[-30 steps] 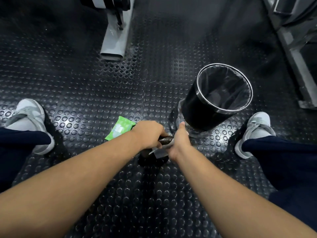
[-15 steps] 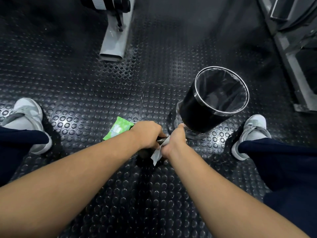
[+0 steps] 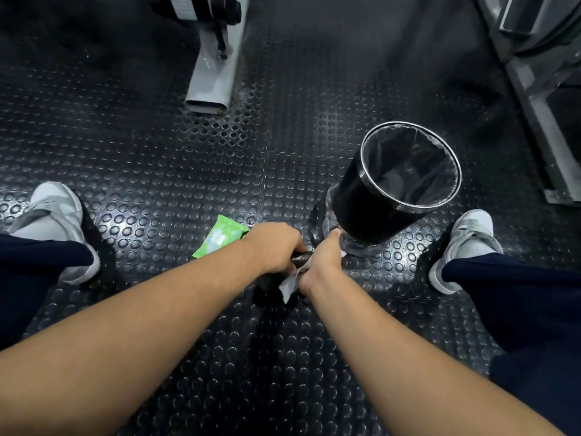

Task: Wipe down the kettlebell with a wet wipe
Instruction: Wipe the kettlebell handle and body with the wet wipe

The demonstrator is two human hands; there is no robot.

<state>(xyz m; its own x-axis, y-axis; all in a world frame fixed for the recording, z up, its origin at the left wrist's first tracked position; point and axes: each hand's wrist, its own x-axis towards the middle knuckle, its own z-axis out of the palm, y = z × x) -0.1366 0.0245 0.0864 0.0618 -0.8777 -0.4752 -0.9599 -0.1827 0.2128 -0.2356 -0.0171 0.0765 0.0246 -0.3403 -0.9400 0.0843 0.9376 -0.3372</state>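
Kettlebell [image 3: 267, 283] sits on floor [image 3: 151, 158], mostly hidden under hands. Left hand [image 3: 276, 247] grips its handle, probably to steady it. Right hand [image 3: 323, 262] presses wet wipe [image 3: 287, 286] against handle.

One kettlebell [image 3: 300, 258], one wipe [image 3: 287, 287], one green pack [image 3: 220, 239], one bin [image 3: 361, 209].
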